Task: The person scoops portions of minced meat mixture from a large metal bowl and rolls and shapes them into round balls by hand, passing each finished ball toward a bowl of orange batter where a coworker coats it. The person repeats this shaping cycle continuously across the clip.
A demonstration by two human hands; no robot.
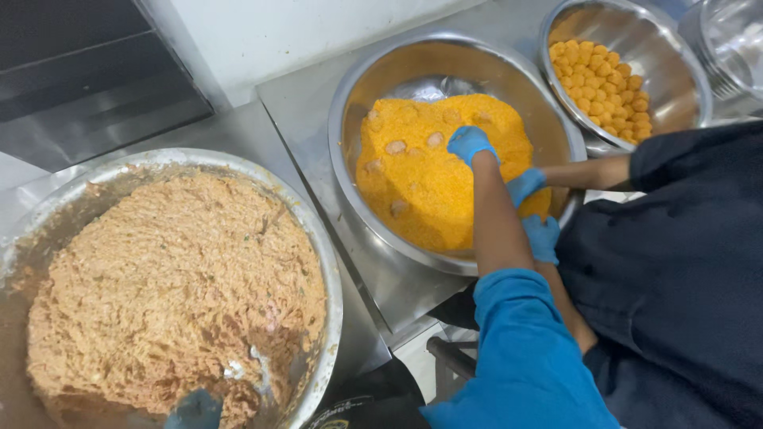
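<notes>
My right hand (469, 144), in a thin blue glove, presses knuckles-up into the orange crumbs (433, 187), fingers curled under; I cannot tell whether they close on anything. The crumbs lie dry and grainy, heaped in a wide steel bowl (358, 95), with pale round balls (395, 147) half sunk in them. My left hand (195, 409) shows only as a gloved edge at the coarse, moist brown mixture (175, 278) in the nearer steel basin (330, 278); its grip is unclear. A co-worker's gloved hands (526, 184) reach into the crumbs beside mine. Coated orange balls (604, 79) fill a further bowl (683, 71).
</notes>
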